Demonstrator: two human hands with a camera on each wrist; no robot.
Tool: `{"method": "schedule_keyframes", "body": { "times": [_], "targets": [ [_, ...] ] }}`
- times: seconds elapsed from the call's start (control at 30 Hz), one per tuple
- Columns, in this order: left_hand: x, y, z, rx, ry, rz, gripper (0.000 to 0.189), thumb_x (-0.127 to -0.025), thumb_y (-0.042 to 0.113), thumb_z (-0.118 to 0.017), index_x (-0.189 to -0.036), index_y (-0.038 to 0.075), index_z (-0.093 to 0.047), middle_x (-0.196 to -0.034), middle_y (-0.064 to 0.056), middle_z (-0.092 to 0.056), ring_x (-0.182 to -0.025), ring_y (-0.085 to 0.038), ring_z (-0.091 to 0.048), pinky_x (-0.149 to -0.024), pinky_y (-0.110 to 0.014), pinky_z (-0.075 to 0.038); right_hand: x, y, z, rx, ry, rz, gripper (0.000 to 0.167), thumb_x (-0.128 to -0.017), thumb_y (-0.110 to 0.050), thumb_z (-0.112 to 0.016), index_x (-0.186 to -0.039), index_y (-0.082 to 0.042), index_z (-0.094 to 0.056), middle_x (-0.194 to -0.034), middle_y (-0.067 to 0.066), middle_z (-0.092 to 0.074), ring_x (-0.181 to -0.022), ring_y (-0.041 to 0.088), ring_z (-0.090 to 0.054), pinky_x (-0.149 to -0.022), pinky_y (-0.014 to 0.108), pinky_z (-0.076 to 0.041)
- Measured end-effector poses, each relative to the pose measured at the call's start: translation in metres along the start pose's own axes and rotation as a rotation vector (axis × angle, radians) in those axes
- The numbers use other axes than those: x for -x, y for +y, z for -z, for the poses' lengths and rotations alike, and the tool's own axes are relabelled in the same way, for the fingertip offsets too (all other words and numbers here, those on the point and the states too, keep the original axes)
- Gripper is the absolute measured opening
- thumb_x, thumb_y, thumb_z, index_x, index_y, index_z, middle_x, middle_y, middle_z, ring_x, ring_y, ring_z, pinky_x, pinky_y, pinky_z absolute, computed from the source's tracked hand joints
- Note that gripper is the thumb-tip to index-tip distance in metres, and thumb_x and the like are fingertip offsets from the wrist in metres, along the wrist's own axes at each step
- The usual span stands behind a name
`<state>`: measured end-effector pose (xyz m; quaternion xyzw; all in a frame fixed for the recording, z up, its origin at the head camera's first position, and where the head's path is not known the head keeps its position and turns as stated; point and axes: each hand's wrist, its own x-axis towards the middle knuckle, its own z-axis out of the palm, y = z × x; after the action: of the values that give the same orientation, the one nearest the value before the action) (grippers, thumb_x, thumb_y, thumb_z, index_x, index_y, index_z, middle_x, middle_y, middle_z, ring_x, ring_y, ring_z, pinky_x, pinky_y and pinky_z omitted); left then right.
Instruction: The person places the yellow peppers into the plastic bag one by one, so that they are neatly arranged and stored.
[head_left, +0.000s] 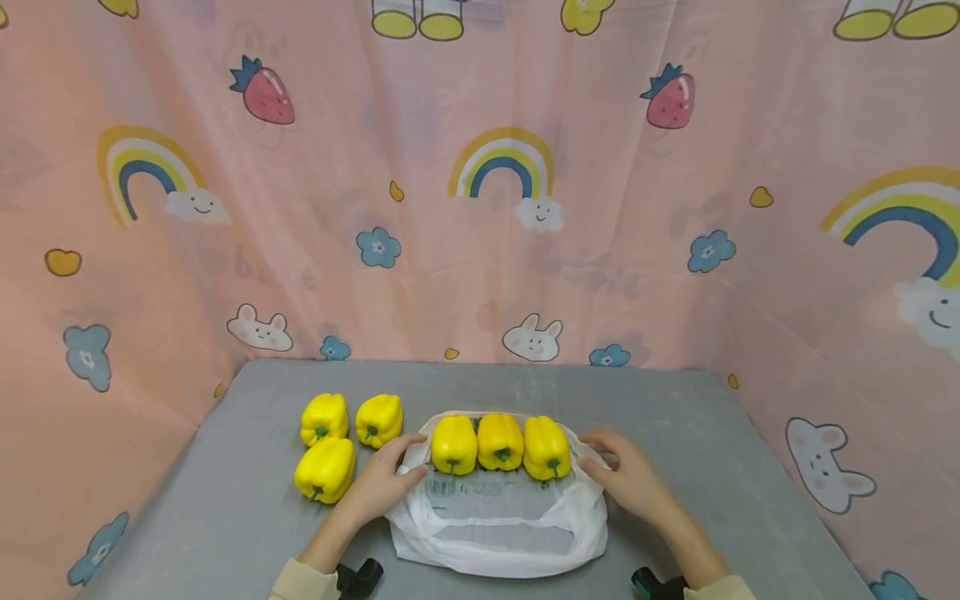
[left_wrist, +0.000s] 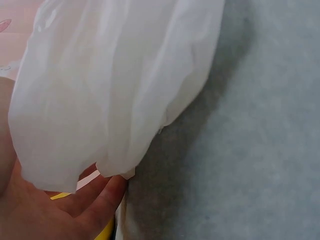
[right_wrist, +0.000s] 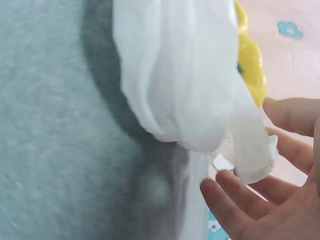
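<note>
A white plastic bag [head_left: 423, 537] with faint green print lies spread on the grey table. Along its far part sit three yellow bell peppers in a row: a left one [head_left: 453, 446], a middle one [head_left: 500, 442] and a right one [head_left: 547, 448]. My left hand [head_left: 384, 477] is at the bag's left edge, thumb and fingers apart; in the left wrist view white plastic covers part of its fingers. At the opposite edge, my right hand [head_left: 633, 479] has its fingers spread, with a flap of the bag [right_wrist: 252, 150] between thumb and fingers.
Three more yellow bell peppers, one at the back [head_left: 325, 418], one beside it [head_left: 378, 420] and one nearer [head_left: 326, 471], stand on the table [head_left: 225, 500] left of the bag. A pink printed curtain [head_left: 600, 275] hangs behind and along both sides.
</note>
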<state>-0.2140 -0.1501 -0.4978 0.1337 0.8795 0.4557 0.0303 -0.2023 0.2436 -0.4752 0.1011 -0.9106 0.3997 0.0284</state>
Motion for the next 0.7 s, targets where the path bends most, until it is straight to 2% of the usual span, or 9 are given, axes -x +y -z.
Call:
{"method": "schedule_keyframes", "body": {
  "times": [0.13, 0.33, 0.5, 0.7],
  "targets": [
    [0.001, 0.002, 0.001, -0.011, 0.002, -0.006, 0.046, -0.099, 0.019, -0.066, -0.143, 0.010, -0.055, -0.147, -0.014, -0.053, -0.138, -0.037, -0.046, -0.111, -0.060, -0.038, 0.002, 0.005, -0.005, -0.006, -0.032, -0.058, 0.040, -0.097, -0.028, -0.071, -0.131, -0.008, -0.065, -0.135, 0.016, -0.060, -0.128, 0.042, -0.054, -0.103, 0.061, -0.045],
    [0.004, 0.008, 0.003, -0.066, 0.020, -0.033, 0.045, -0.098, 0.016, -0.066, -0.141, 0.008, -0.056, -0.145, -0.015, -0.054, -0.133, -0.037, -0.051, -0.106, -0.058, -0.044, 0.002, 0.011, -0.010, -0.015, -0.055, -0.080, 0.043, -0.096, -0.030, -0.072, -0.132, -0.008, -0.065, -0.136, 0.014, -0.061, -0.132, 0.042, -0.051, -0.106, 0.064, -0.040],
    [0.008, 0.015, 0.009, -0.172, 0.035, -0.024, 0.045, -0.098, 0.018, -0.067, -0.142, 0.009, -0.057, -0.143, -0.013, -0.055, -0.126, -0.032, -0.055, -0.102, -0.054, -0.049, 0.001, 0.013, -0.012, -0.019, -0.079, -0.078, 0.044, -0.096, -0.031, -0.072, -0.132, -0.006, -0.064, -0.136, 0.014, -0.062, -0.132, 0.042, -0.050, -0.108, 0.064, -0.039],
    [0.015, 0.029, 0.020, -0.308, 0.068, -0.035, 0.047, -0.097, 0.018, -0.069, -0.141, 0.009, -0.057, -0.140, -0.012, -0.057, -0.128, -0.032, -0.055, -0.105, -0.056, -0.046, -0.001, 0.012, -0.011, -0.022, -0.116, -0.080, 0.042, -0.096, -0.030, -0.071, -0.130, -0.006, -0.065, -0.135, 0.016, -0.062, -0.132, 0.043, -0.050, -0.107, 0.066, -0.039]
  ]
}}
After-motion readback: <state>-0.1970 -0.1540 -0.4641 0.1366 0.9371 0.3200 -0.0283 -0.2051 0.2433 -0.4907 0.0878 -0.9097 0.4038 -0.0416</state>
